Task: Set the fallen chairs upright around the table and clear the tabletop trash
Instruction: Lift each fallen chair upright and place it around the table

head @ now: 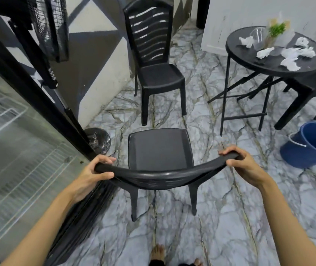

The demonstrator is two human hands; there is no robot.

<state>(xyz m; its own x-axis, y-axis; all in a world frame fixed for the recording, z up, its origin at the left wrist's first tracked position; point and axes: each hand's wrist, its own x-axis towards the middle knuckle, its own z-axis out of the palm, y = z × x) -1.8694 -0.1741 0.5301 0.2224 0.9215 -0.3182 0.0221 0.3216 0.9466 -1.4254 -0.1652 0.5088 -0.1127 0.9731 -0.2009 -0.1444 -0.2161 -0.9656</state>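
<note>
Marble floor underfoot, left hand [93, 172] and right hand [243, 164] each curl tightly round the chair [161, 148] backrest.

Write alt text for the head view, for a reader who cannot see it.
The left hand and right hand grip the back of an upright black chair. A second chair stands ahead; at right, a round table holds tissues, a cup and a plant, with a blue bucket nearby.

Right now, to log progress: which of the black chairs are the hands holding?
The nearest chair, in front: the left hand and right hand grip its backrest's top rail. The wall-side chair and the far-right chair stand untouched.
</note>
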